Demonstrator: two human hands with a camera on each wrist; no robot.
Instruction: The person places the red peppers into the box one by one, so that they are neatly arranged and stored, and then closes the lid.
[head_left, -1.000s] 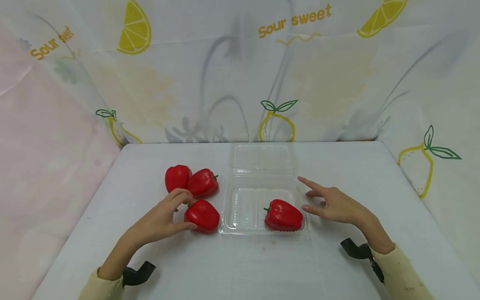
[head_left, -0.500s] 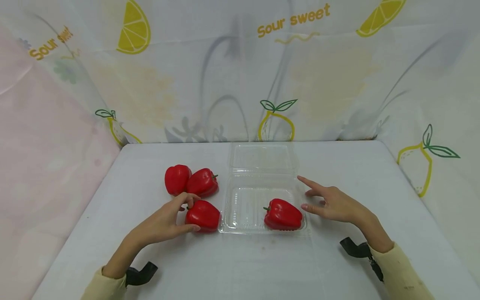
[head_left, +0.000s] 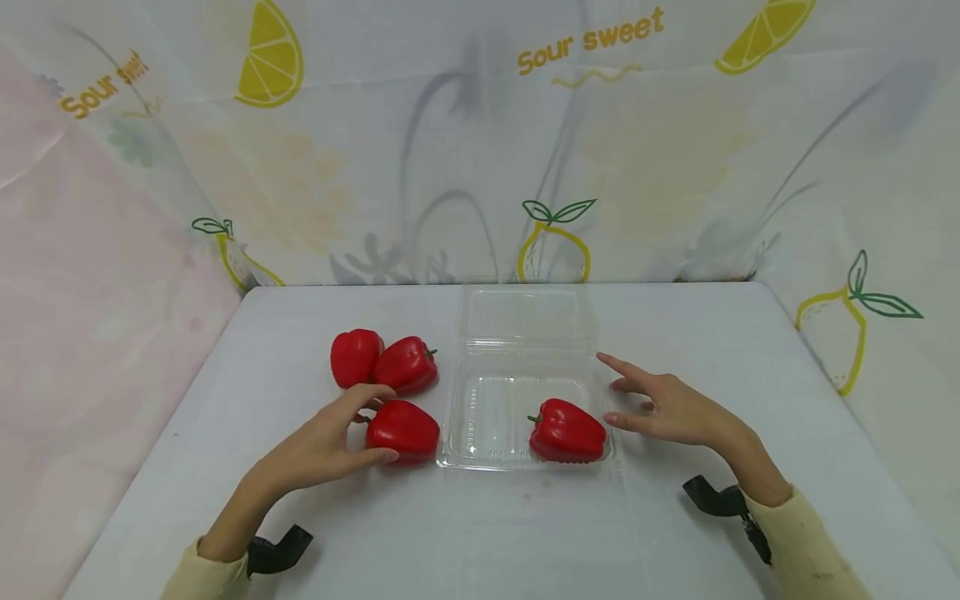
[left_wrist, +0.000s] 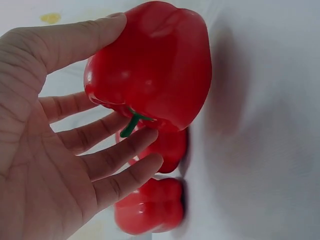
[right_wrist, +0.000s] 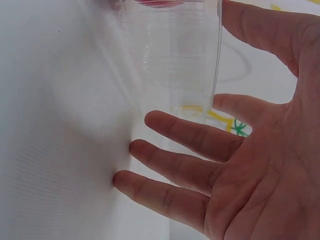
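Note:
My left hand (head_left: 326,442) holds a red bell pepper (head_left: 402,431) between thumb and fingers, just left of a clear plastic clamshell box (head_left: 487,462). In the left wrist view, the thumb lies on one side of this bell pepper (left_wrist: 155,65), and its green stem (left_wrist: 131,124) points toward the palm. Another red bell pepper (head_left: 567,431) lies on its side in the right part of the box. My right hand (head_left: 675,410) is at the box's right edge, fingers spread. In the right wrist view, its thumb and index finger are by the clear wall (right_wrist: 216,65).
Two more red bell peppers, one at the left (head_left: 356,358) and one with its stem to the right (head_left: 406,365), lie together behind my left hand. The box's open lid (head_left: 525,317) lies flat toward the back of the white table (head_left: 525,533). A lemon-print cloth (head_left: 450,150) hangs behind.
The bell pepper at my left hand has turned, so its stem now points left toward the palm. The left fingers have shifted slightly around it. My right hand has stayed in place.

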